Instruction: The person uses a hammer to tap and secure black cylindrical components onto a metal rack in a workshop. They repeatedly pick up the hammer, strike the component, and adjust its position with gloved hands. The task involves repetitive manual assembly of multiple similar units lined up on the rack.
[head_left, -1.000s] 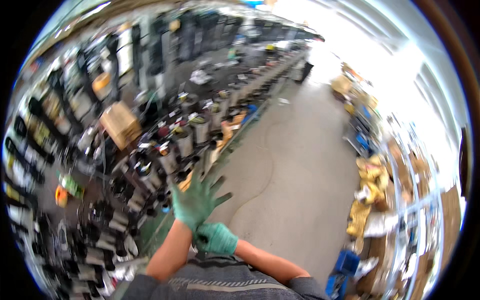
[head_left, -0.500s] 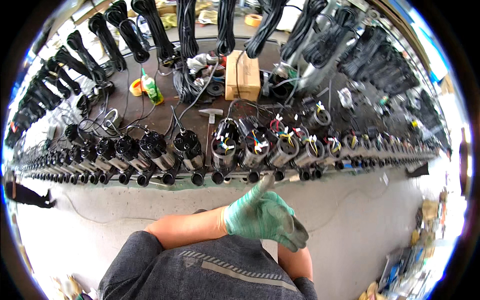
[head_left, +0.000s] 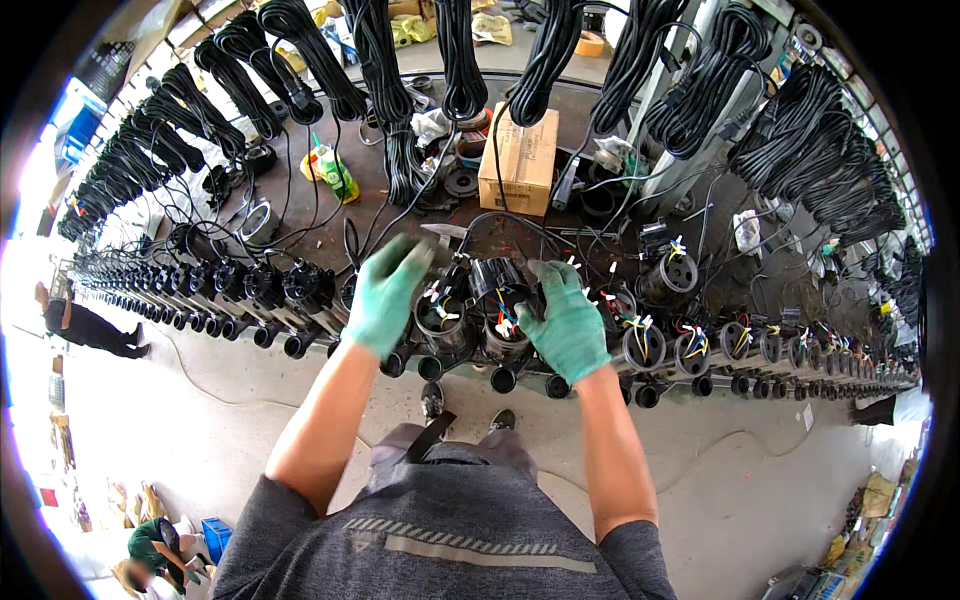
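A long row of metal motor cylinders stands along the bench edge. My left hand (head_left: 386,300), in a green glove, is blurred above the open-topped cylinder (head_left: 441,325) with white connectors, its fingers apart and nothing seen in them. My right hand (head_left: 570,325), gloved alike, reaches over the row with thumb and fingers apart. Its fingertips are beside a black cap (head_left: 497,273) that tilts at the rim of another open cylinder (head_left: 507,345), from which coloured wires (head_left: 503,312) stick out. The right palm hides the cylinder beneath; whether the fingertips touch a wire cannot be seen.
Bundles of black cable (head_left: 462,60) hang above the bench. On it are a cardboard box (head_left: 518,165), a hammer (head_left: 445,231) and a green-yellow bottle (head_left: 338,178). A loose hose (head_left: 740,437) crosses the floor. People are at far left and lower left.
Earlier one gloved hand was held before my body, over the other arm. Now both arms are stretched forward and both hands are above the cylinders. The view has shifted.
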